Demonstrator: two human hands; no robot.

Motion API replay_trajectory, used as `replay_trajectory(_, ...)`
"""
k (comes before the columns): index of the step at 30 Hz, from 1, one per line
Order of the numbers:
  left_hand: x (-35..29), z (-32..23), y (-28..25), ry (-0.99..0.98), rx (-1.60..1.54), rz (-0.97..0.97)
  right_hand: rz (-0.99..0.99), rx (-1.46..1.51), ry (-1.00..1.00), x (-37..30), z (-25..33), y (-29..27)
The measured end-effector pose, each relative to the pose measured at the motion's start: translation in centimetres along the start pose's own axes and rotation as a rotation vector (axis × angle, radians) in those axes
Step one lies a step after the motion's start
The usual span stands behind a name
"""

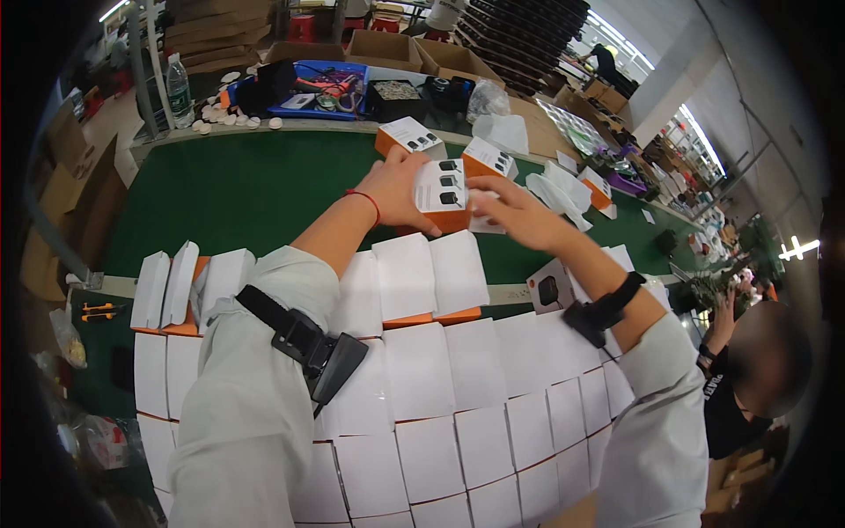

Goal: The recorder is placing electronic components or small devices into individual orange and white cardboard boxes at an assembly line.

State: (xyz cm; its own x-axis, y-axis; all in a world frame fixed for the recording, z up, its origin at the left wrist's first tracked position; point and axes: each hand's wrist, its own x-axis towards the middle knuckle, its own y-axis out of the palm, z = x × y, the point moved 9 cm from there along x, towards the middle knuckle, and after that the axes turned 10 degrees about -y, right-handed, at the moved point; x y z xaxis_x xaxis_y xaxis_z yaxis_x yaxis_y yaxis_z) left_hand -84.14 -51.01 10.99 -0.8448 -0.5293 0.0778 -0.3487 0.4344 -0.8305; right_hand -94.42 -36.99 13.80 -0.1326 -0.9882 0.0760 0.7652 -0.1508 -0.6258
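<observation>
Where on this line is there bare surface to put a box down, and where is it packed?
The green belt is bare left of the left hand, up to its far rim. A narrower strip lies right of the right hand, beside loose boxes. The stacked white boxes near the person are packed tight; the far bench is cluttered.

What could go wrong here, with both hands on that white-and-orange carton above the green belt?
The left hand and right hand grip one white-and-orange cardboard carton only by its edges, so it might slip onto the green conveyor belt. Both forearms reach over the stacked wall of white cartons; a sleeve could nudge the top row loose. Similar cartons lie close behind and could be knocked.
</observation>
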Motion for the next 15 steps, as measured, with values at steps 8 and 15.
replay_trajectory(8,-0.1,0.5,-0.4,-0.029,0.046,-0.054,-0.005,0.13,0.188,1.3,-3.3,0.5)
replay_trajectory(15,-0.7,2.8,0.4,-0.35,0.26,0.089,0.227,-0.837,0.111,2.6,-6.7,-4.7)
